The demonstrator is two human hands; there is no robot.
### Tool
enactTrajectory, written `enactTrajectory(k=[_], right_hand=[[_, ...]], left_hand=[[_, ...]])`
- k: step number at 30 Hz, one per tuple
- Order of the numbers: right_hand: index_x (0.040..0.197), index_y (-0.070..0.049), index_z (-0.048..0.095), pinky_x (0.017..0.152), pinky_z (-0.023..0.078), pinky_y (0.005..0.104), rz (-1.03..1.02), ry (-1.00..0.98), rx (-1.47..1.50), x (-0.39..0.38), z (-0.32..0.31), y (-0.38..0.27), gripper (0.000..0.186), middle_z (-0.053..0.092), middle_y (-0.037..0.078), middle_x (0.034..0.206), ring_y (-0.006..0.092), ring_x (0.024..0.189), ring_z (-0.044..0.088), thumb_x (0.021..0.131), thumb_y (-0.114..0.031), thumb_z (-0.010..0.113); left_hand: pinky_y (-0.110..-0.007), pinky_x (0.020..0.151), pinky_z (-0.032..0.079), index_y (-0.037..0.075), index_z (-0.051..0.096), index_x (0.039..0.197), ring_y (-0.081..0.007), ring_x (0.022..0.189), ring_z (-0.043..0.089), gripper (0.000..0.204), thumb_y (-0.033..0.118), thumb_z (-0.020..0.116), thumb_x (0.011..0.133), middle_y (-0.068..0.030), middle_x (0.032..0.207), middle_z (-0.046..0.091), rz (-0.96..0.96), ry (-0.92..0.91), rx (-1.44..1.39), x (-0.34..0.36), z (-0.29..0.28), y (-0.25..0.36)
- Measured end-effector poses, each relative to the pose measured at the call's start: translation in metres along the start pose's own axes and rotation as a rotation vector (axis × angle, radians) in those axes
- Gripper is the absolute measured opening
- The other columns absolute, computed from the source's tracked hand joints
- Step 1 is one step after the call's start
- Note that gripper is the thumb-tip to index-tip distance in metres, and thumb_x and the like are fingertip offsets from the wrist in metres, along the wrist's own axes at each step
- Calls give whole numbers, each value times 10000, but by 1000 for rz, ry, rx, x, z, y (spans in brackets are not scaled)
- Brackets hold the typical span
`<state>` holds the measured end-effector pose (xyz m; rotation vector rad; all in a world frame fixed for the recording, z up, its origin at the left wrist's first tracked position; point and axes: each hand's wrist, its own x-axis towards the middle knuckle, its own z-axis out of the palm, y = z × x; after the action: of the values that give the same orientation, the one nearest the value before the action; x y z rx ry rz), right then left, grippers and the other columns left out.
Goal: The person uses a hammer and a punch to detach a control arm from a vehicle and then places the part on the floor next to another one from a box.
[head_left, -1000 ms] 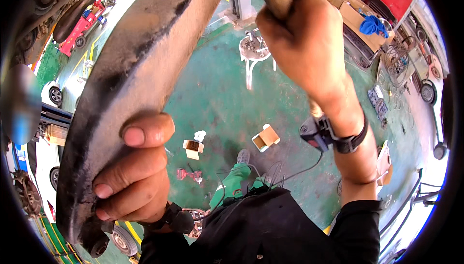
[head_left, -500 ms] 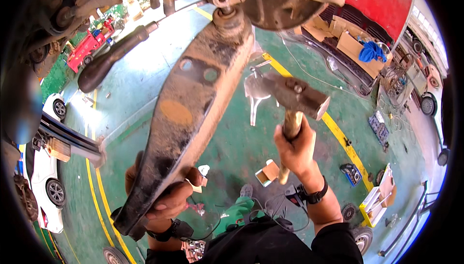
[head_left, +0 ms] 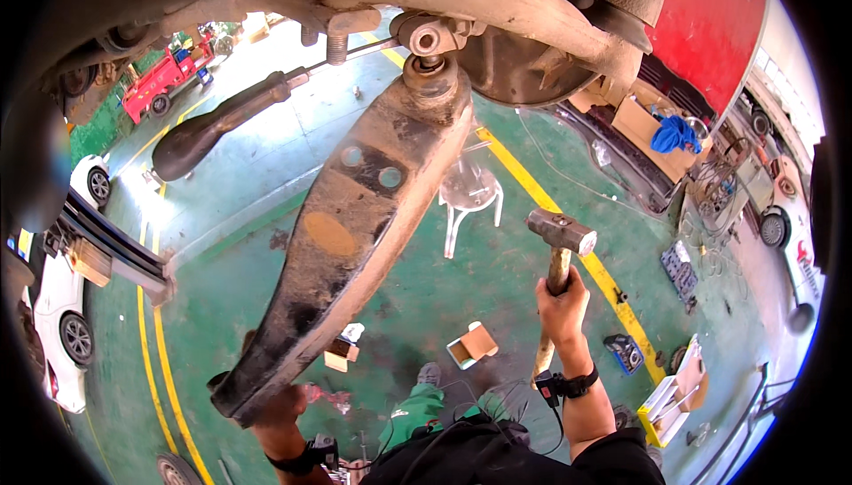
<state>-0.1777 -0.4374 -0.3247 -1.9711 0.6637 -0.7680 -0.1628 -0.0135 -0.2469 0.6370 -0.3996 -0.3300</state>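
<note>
A dark, bulbous-handled tool (head_left: 217,130) spans the upper left; one white stool (head_left: 470,190) and two open cartons (head_left: 473,346) stand beyond. Screening the green floor (head_left: 222,299), our dusty, tapered suspension arm (head_left: 351,219), with two round holes, runs from top centre to lower left. Our left hand (head_left: 282,403) grips its low end, fingers mostly hidden; our right hand (head_left: 564,309) clasps one wooden-handled hammer (head_left: 561,235).

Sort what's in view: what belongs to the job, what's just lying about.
Apparently the job's:
long dirt-caked black metal arm, in the left hand
wooden-handled steel hammer, in the right hand
black-handled metal-shafted tool

Apparently lying about:
open brown cardboard box
crumpled blue cloth
</note>
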Motion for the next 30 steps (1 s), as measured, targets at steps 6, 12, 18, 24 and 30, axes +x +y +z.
enactTrajectory(k=[6, 12, 18, 24, 30], right_hand=[[843, 11, 553, 538, 456, 307, -99, -112, -117, 6, -23, 16, 213, 540, 139, 602, 162, 517, 475, 770, -105, 716], [882, 24, 585, 580, 486, 301, -142, -195, -169, 8, -36, 17, 258, 583, 147, 631, 140, 564, 534, 753, -126, 751], [996, 20, 597, 638, 482, 265, -81, -355, 4, 21, -52, -18, 310, 620, 70, 744, 116, 658, 550, 808, -162, 762], [1000, 18, 570, 594, 451, 264, -73, -542, 217, 22, -67, -52, 376, 568, 50, 707, 96, 629, 488, 897, -317, 706], [888, 9, 509, 486, 392, 216, -489, -389, 332, 19, -40, -81, 421, 522, 10, 659, 69, 542, 484, 940, -395, 616]], left_hand=[[-527, 1070, 372, 144, 203, 1515, -300, 1473, 131, 1185, 466, 877, 596, -57, 1591, 167, 247, 279, 129, -12, 44, -42], [-568, 1190, 104, 114, 216, 1522, -344, 1462, 147, 1173, 735, 682, 642, -113, 1593, 164, 783, 360, 294, 71, 99, -52], [-557, 1201, 115, -36, 460, 1351, -393, 1420, 258, 752, 418, 724, 814, -191, 1437, 442, 911, 236, -4, 71, 103, -7], [-598, 1177, 129, -93, 428, 1344, -396, 1391, 313, 768, 318, 765, 789, -215, 1415, 444, 1012, 107, 80, 70, 117, 28], [-556, 1165, 198, -119, 468, 1305, -382, 1338, 397, 651, 303, 697, 866, -237, 1361, 498, 1077, 335, 12, 79, 111, 16]])
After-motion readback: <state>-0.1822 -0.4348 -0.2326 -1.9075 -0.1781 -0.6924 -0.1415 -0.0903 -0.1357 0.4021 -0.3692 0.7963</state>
